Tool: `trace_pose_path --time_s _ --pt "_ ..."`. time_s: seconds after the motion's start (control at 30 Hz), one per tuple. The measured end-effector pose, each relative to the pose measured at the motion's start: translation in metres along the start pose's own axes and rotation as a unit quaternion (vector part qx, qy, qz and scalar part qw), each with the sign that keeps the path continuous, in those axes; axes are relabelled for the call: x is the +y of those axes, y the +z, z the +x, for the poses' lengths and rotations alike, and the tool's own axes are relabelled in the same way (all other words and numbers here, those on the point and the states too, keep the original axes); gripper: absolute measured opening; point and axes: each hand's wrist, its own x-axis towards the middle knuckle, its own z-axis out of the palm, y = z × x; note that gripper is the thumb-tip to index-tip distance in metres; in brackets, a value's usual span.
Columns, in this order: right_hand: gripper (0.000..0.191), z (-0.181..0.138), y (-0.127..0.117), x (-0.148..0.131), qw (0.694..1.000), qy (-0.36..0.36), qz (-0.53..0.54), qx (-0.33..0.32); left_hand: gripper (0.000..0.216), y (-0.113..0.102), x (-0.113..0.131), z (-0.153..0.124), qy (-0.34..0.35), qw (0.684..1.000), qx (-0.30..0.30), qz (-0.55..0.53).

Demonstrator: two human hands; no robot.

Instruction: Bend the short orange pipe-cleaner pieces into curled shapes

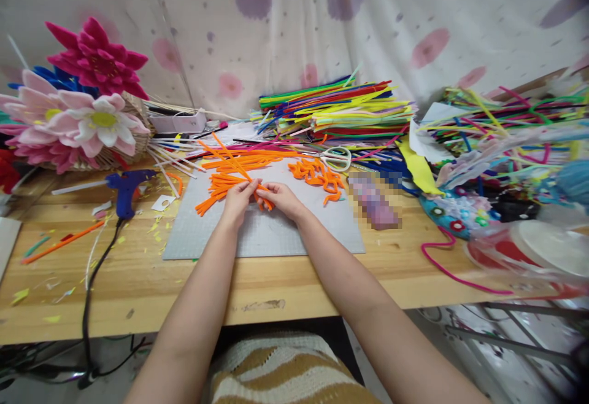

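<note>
Surface: wooden table (138,281) with a grey cutting mat (276,235), floral cloth behind.
Hands: left hand (239,198) and right hand (280,198) both pinch one short orange pipe cleaner piece (262,198) over the mat.
Progress: seemingly midway; curled orange pieces (317,177) lie finished, straight orange stems (221,186) lie untouched.
Containers: wicker basket (133,140) holds pink and white flowers (83,121).
Nearby: blue glue gun (126,189), scissors (338,158).

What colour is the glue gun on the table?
The glue gun is blue with a black cord, seen in the head view, left of the grey mat.
</note>
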Motion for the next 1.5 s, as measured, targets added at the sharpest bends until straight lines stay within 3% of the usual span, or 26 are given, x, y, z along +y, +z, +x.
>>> trace_pose_path --time_s 0.1,0.3,0.43,0.6,0.67,0.73,0.87,0.97,1.1,1.3,1.5 --pt "0.034 0.002 0.003 0.006 1.000 -0.007 -0.029 0.004 0.039 0.001 0.000 0.001 -0.001 0.999 0.010 -0.038" --pt "0.028 0.012 0.014 0.019 0.985 -0.094 -0.087 0.112 0.032 -0.002 0.005 0.003 -0.012 0.994 0.041 -0.097" --pt "0.029 0.013 0.019 0.011 0.991 -0.088 -0.082 0.062 0.032 -0.004 0.009 0.003 -0.029 0.996 0.006 -0.080" --pt "0.034 0.011 0.021 -0.005 0.998 -0.018 0.059 0.026 0.034 0.000 0.013 0.000 -0.077 0.993 -0.066 -0.062" --pt "0.033 0.010 0.021 -0.010 0.991 0.025 0.127 0.033 0.039 0.003 0.018 0.000 -0.074 0.994 -0.051 -0.061" --pt "0.031 0.009 0.023 -0.014 0.983 0.056 0.165 0.048 0.036 0.007 0.024 0.002 -0.036 0.997 0.002 -0.062" --pt "0.027 0.004 0.029 -0.022 0.984 0.082 0.154 0.038 0.027 0.009 0.038 0.009 0.026 0.993 0.095 -0.064" --pt "0.024 0.001 0.033 -0.028 0.987 0.084 0.140 0.005 0.026 0.009 0.043 0.011 0.040 0.989 0.129 -0.061" --pt "0.024 0.004 0.035 -0.033 0.979 0.073 0.188 -0.007 0.022 0.010 0.042 0.012 0.020 0.988 0.126 -0.084" --pt "0.033 0.014 0.036 -0.046 0.944 0.138 0.300 0.011 0.016 0.009 0.063 0.024 -0.062 0.987 0.047 -0.140" --pt "0.034 0.014 0.036 -0.068 0.952 0.088 0.292 0.003 0.018 0.024 0.098 0.039 -0.021 0.971 0.077 -0.228"
